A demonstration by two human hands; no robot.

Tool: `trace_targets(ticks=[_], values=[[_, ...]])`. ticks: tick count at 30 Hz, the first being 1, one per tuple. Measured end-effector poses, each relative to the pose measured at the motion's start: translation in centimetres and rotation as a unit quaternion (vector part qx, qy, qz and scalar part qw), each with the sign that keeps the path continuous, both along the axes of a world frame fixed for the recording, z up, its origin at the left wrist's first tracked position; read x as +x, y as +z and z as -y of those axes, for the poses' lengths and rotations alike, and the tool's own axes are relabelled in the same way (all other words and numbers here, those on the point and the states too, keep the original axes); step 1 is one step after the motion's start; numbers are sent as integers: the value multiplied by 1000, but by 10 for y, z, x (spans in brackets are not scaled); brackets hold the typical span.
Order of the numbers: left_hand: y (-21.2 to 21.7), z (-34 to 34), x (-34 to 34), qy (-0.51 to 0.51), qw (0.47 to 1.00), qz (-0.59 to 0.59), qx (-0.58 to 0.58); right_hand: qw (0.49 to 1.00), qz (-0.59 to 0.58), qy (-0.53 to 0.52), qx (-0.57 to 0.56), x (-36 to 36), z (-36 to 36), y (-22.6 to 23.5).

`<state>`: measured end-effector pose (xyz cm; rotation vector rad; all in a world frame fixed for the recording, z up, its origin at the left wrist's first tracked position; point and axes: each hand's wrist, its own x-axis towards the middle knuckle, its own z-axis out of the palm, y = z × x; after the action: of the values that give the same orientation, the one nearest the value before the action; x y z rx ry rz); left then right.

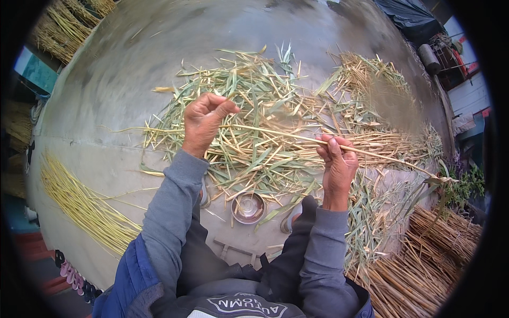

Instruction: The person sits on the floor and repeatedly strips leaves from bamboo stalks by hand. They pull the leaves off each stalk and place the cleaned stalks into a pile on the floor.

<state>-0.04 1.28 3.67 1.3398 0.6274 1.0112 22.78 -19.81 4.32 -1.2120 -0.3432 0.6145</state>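
Observation:
A long, thin yellowish stalk stretches across in front of me, its root-like tuft at the right end. My right hand is closed on it, thumb and fingers pinching it. My left hand is closed in a pinch beside the stalk's left part, which passes behind it; what sits between the fingertips, if anything, is too small to make out. Beneath both hands spreads a heap of green and straw-coloured leaves and stalk pieces.
A round metal bowl stands between my feet. Slender yellow-green stalks lie in a bundle at left. Thicker brown stalks are piled at lower right. More scraps lie at far right, and several shoes at lower left.

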Motion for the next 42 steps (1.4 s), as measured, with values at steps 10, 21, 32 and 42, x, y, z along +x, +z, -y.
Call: trace_targets(ticks=[10,21,32,42], values=[[7,31,27,-10,772,-277,572,990,-64,91,81,-33,-17,-14],[36,-18,-50,38,751,-436,495,988,-152,-20,28,31,11,-7],[5,52,27,-51,861,-265,431,981,-141,126,33,-44,-32,-19],[16,48,22,-49,990,-89,100,988,-44,145,24,-43,-25,-17]])
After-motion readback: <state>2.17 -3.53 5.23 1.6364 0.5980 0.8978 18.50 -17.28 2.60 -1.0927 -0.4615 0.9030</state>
